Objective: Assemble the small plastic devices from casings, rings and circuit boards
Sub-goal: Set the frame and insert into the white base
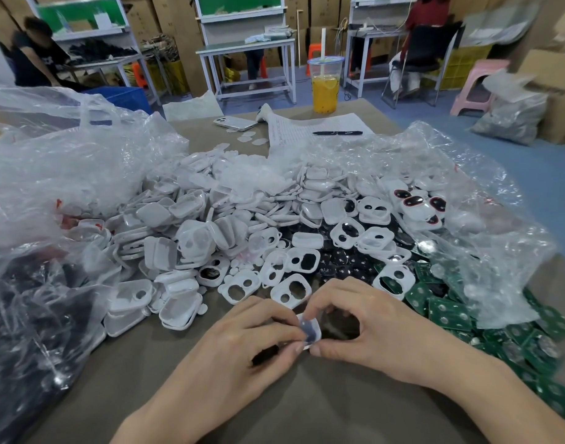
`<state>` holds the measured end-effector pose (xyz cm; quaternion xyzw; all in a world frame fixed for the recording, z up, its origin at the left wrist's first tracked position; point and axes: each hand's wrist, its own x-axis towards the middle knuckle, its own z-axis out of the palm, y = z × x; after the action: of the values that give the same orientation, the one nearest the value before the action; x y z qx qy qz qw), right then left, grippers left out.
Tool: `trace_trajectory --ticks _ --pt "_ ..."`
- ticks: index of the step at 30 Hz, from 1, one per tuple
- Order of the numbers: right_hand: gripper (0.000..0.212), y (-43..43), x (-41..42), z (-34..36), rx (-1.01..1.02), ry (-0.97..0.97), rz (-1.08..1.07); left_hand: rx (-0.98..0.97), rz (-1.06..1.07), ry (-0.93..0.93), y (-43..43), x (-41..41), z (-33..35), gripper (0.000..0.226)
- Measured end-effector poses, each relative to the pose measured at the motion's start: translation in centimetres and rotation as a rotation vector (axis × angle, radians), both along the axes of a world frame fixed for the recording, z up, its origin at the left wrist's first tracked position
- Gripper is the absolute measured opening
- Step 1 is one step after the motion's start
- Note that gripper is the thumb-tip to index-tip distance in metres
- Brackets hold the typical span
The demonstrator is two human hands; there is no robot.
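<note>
Near the table's front edge my left hand (pixel 249 334) and my right hand (pixel 367 325) meet on one small white casing (pixel 310 330), each pinching it with thumb and fingertips. A dark part shows inside it. Beyond my hands lies a big heap of white casings (pixel 191 238) and white frames with two holes (pixel 295 291). Green circuit boards (pixel 447 312) are piled at the right. Black parts (pixel 337 259) lie among the frames.
Crumpled clear plastic bags lie at the left (pixel 50 174) and right (pixel 473 200). At the far end stand a cup of orange drink (pixel 325 86), a phone (pixel 234 122), and a paper sheet with a pen (pixel 337 133). People sit at benches behind.
</note>
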<state>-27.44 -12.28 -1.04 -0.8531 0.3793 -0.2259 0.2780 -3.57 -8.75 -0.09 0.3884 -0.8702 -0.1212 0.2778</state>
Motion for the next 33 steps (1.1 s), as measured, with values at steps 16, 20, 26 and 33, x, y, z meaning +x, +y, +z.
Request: trace_trajectory --ticks 16,20,26,33 --pt "0.014 0.0 -0.1 0.2 -0.013 0.024 0.023 -0.03 -0.006 -0.108 0.4 0.5 0.2 0.021" --pt "0.016 0.0 -0.1 0.2 0.001 0.034 0.015 -0.043 0.07 0.003 0.4 1.0 0.4 0.022" --pt "0.017 0.0 -0.2 0.3 0.017 0.032 0.011 0.015 0.157 0.044 0.2 1.4 0.7 0.016" --pt "0.018 -0.1 -0.2 0.1 0.006 0.041 0.005 0.055 0.084 -0.127 -0.1 1.5 0.1 0.019"
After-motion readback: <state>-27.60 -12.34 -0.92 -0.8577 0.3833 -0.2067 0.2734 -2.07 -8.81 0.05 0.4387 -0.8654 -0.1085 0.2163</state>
